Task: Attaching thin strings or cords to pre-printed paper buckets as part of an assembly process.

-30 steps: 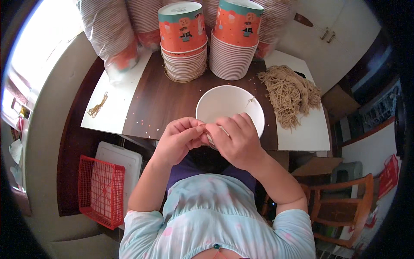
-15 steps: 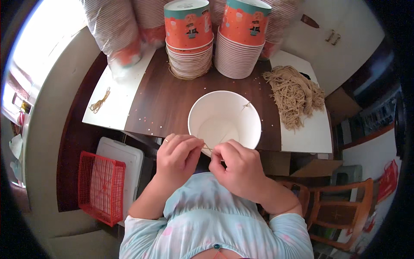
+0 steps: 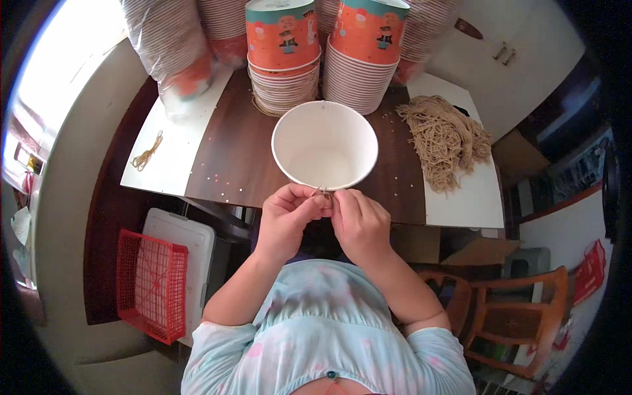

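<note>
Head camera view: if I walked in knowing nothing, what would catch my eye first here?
Probably the white paper bowl in the middle of the dark table, its near rim pinched between the left hand and the right hand. Behind it stand two stacks of orange printed bowls, and to the right a tan heap of string lies on a white sheet. On the floor at lower left sits a red basket.

a home room used for piecework: a dark wooden table (image 3: 237, 158) bearing stacks of paper bowls (image 3: 284, 79) and a heap of tan string (image 3: 444, 135), with a wooden chair (image 3: 520, 316), a cupboard door (image 3: 487, 59) and a red plastic basket (image 3: 150, 286) alongside.
</note>
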A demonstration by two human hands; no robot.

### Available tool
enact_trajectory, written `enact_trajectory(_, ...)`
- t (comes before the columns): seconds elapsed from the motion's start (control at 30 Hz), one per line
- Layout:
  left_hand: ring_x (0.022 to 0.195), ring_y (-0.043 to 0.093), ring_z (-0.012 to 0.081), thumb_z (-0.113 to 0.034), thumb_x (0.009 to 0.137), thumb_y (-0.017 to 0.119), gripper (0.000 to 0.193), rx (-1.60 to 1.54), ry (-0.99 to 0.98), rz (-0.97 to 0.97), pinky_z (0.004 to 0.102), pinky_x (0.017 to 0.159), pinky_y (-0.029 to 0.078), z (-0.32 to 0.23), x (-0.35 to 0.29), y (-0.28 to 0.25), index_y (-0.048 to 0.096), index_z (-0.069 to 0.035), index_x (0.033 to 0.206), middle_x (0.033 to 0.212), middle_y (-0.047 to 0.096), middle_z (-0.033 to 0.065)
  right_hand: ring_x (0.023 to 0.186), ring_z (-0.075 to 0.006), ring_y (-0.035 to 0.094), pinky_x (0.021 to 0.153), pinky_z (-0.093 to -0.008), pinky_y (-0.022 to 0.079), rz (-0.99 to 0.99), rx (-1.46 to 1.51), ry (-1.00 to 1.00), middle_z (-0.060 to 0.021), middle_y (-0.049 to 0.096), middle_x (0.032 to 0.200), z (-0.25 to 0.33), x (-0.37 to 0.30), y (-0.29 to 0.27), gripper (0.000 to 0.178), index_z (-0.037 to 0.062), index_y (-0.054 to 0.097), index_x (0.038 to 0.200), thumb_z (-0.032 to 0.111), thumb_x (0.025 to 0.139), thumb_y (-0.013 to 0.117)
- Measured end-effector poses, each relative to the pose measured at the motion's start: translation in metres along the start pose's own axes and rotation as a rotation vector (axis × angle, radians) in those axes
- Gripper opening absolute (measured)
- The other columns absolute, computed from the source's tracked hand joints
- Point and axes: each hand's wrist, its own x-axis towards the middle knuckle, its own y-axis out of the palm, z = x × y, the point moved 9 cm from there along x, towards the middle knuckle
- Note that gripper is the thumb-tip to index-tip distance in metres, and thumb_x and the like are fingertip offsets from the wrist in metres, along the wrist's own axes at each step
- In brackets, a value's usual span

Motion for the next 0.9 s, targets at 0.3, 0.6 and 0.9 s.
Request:
enact_trajectory(0.3, 0.074, 0.064, 0.014, -0.002, 0.086, 0.064, 0.01, 0.045, 0.001, -0.134, 0.0248, 0.067, 0.053, -0.008, -0.008, -0.015, 0.057, 0.003, 0.091, 0.085, 0.066, 0.0107, 0.078, -0.0145, 0.064, 0.074, -0.0301, 0.051, 0.262, 1.606, 0.804, -0.0078, 0.067, 0.098, -0.026, -0.026, 0.078, 0.021, -0.0008, 0.063, 0.103, 0.015, 0.091, 0.058)
enact_trajectory(0.6, 0.078, 0.066, 0.0159, 0.001, 0.085, 0.064, 0.011, 0.277, 0.221, -0.146, 0.0271, 0.072, 0.055, -0.021, -0.016, -0.013, 0.059, 0.005, 0.094, 0.089, 0.067, 0.0117, 0.084, -0.0105, 0.059, 0.082, -0.0288, 0.045, 0.344, 2.06, 1.094, -0.0008, 0.066, 0.094, -0.009, -0.037, 0.098, 0.016, 0.0088, 0.065, 0.099, 0.021, 0.091, 0.057)
enact_trajectory(0.9, 0.077, 0.067, 0.0145, 0.004, 0.081, 0.066, 0.014, 0.912, 0.617, -0.157, 0.0253, 0.067, 0.054, -0.047, -0.029, 0.005, 0.064, 0.003, 0.095, 0.087, 0.068, 0.0109, 0.08, -0.0067, 0.059, 0.071, -0.0223, 0.042, 0.225, 1.835, 1.234, 0.0016, 0.068, 0.089, -0.019, -0.052, 0.1, 0.016, 0.0121, 0.067, 0.099, 0.023, 0.089, 0.061)
